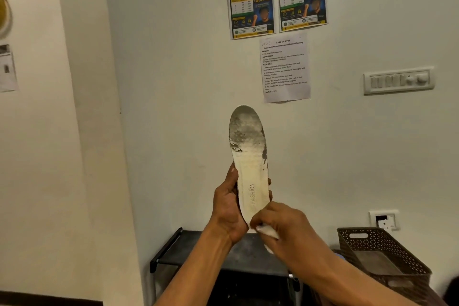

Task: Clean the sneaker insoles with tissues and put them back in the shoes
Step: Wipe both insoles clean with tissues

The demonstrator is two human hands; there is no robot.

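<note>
Left hand gripping insole upright mid-air, right hand pinching tissue against its heel; risk: grey toe grime is staying if wiping is stopping low.

Insole upright before wall, left hand at its left edge, right hand with tissue at its heel, rack below, basket at right

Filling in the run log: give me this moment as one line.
step: wiping insole | left hand: holds insole upright | right hand: pinches tissue at insole's lower end | upper end: grey grime | shoes: not in view
</note>
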